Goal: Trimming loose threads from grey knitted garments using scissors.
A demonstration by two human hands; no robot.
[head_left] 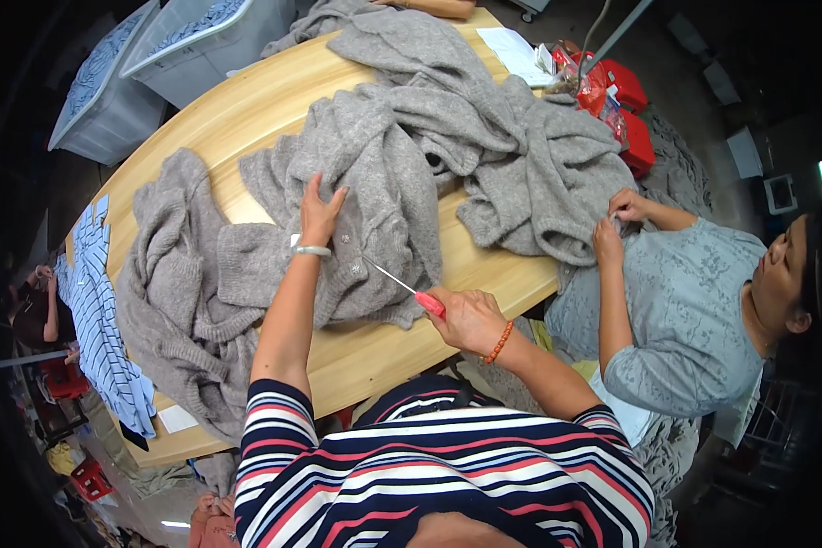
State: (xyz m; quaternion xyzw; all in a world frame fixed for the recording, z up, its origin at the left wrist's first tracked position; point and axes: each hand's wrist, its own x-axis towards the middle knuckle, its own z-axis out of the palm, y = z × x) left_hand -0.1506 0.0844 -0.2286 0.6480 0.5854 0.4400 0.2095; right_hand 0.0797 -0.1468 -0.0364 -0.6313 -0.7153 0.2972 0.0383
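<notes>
A grey knitted cardigan (384,201) lies bunched on the wooden table in front of me. Round patterned buttons (356,268) show on it below my left hand (320,215), which rests on the knit with fingers spread. In my right hand (470,321) is a thin metal-shafted tool (429,302) with a red handle, perhaps an awl or hook. Its shaft slants up and left, and the tip meets the cardigan near the buttons; whether it goes into the knit is too small to tell.
More grey knitwear (178,274) lies left on the wooden table (356,365), beside a blue striped garment (110,320). At right a co-worker (676,310) handles another grey sweater (557,164). Plastic bins (187,55) stand far left; papers (511,53) and red bags (594,91) lie far right.
</notes>
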